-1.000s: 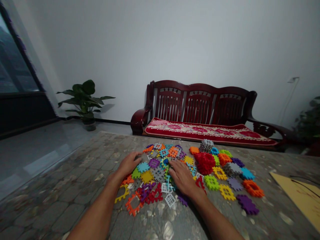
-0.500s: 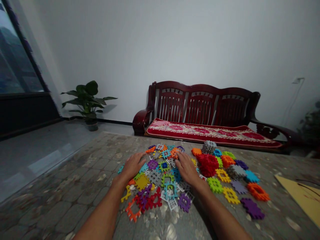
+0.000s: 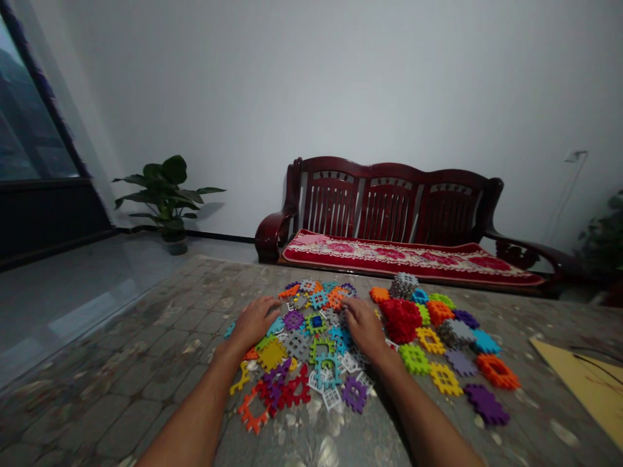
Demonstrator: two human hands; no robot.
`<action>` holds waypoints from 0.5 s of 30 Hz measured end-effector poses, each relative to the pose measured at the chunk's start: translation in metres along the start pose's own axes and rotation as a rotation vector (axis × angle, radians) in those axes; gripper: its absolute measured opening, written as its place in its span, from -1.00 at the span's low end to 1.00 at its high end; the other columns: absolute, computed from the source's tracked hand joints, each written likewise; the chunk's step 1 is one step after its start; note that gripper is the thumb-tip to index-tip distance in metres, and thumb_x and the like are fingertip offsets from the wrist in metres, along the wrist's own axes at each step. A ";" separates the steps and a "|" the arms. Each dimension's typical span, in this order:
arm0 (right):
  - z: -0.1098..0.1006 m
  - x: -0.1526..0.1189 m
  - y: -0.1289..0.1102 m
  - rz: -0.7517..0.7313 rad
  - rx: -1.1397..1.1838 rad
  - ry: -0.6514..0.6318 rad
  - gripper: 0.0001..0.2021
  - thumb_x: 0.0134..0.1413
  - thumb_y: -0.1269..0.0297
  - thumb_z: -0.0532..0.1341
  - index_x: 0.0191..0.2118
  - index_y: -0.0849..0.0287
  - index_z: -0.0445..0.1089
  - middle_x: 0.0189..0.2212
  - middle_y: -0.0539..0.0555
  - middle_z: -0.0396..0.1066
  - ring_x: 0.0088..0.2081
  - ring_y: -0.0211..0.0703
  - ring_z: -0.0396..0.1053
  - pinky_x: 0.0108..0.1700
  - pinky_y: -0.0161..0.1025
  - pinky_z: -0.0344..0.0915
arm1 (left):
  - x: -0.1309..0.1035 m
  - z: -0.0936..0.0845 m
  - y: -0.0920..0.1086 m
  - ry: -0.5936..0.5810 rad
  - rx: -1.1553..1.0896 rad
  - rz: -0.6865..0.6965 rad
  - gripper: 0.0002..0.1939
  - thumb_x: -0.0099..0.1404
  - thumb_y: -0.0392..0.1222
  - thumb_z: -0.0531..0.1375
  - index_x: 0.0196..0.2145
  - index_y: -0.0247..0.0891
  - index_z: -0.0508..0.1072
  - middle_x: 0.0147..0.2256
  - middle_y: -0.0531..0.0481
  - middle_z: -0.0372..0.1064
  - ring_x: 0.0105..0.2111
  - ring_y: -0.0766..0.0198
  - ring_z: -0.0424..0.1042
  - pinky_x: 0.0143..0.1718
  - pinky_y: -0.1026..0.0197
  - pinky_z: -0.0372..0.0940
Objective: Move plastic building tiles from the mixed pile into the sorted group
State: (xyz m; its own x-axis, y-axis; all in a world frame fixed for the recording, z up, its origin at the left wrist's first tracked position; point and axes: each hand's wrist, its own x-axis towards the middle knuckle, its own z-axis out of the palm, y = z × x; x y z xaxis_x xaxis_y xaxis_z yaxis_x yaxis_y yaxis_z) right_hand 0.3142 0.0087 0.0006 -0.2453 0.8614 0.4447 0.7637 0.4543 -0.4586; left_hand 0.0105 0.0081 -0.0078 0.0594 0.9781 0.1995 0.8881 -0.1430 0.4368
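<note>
Loose colourful interlocking plastic pieces are spread over the patterned table [image 3: 121, 363]. My left hand [image 3: 255, 319] rests at the left edge of the spread, fingers apart, near a light blue piece [image 3: 276, 325]. On the other side, my right hand [image 3: 363, 324] lies over the pieces with its fingers apart, close to an orange piece [image 3: 335, 298]. Between the hands are a purple piece [image 3: 293, 320] and a green piece with a blue centre [image 3: 317, 322]. Neither hand visibly grips a piece.
To the right sit a red stack [image 3: 401, 320], a grey stack [image 3: 403, 285] and sorted pieces, including a purple one [image 3: 487, 403]. A yellow board [image 3: 579, 383] lies at the right edge. Behind the table stand a wooden bench [image 3: 275, 235] and a potted plant [image 3: 168, 194].
The whole view has shifted slightly, so things appear a little further left. Both hands stay in nearly the same places over the pieces.
</note>
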 end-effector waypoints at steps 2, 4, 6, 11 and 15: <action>0.002 0.011 0.005 0.049 -0.066 0.040 -0.59 0.18 0.44 0.03 0.10 0.13 0.39 0.08 0.17 0.41 0.11 -0.01 0.30 0.18 -0.04 0.19 | 0.000 -0.001 0.001 0.006 -0.015 0.002 -0.64 0.31 -0.08 0.06 -0.04 -0.13 0.53 0.12 -0.10 0.40 0.13 0.07 0.32 0.20 -0.03 0.13; 0.005 0.020 0.007 0.088 -0.146 0.020 -0.54 0.15 0.47 0.05 0.16 0.16 0.33 0.15 0.21 0.33 0.16 0.04 0.24 0.19 -0.01 0.16 | 0.001 -0.001 0.000 0.009 -0.016 0.006 -0.64 0.31 -0.09 0.05 -0.04 -0.13 0.53 0.11 -0.09 0.40 0.13 0.07 0.32 0.19 -0.02 0.14; 0.007 0.026 0.006 0.114 -0.213 -0.027 -0.52 0.12 0.48 0.08 0.18 0.17 0.30 0.17 0.23 0.31 0.17 0.07 0.22 0.18 -0.02 0.15 | 0.002 0.000 -0.001 0.007 -0.006 0.013 -0.63 0.31 -0.08 0.05 -0.04 -0.13 0.53 0.10 -0.10 0.41 0.11 0.04 0.34 0.18 -0.03 0.16; 0.007 0.032 0.002 0.118 -0.242 -0.079 -0.59 0.10 0.48 0.08 0.07 0.14 0.39 -0.04 0.19 0.46 0.03 0.04 0.33 0.10 -0.10 0.20 | 0.004 0.002 -0.005 0.004 0.034 0.014 -0.60 0.31 -0.05 0.04 -0.01 -0.13 0.53 0.10 -0.12 0.40 0.12 0.01 0.34 0.16 -0.03 0.18; 0.004 0.031 0.004 0.113 -0.227 -0.064 -0.56 0.04 0.47 0.14 0.08 0.17 0.38 -0.04 0.22 0.42 0.04 0.07 0.31 0.09 -0.09 0.21 | 0.003 0.001 -0.002 -0.004 0.052 0.003 -0.61 0.32 -0.05 0.03 -0.01 -0.13 0.53 0.12 -0.13 0.39 0.13 -0.01 0.33 0.16 -0.07 0.18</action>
State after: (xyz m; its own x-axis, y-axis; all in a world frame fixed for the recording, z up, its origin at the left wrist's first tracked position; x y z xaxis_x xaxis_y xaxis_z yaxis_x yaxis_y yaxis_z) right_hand 0.3070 0.0381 0.0090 -0.1825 0.9199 0.3472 0.9010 0.2978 -0.3154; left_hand 0.0089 0.0117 -0.0089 0.0638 0.9784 0.1967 0.9104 -0.1378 0.3901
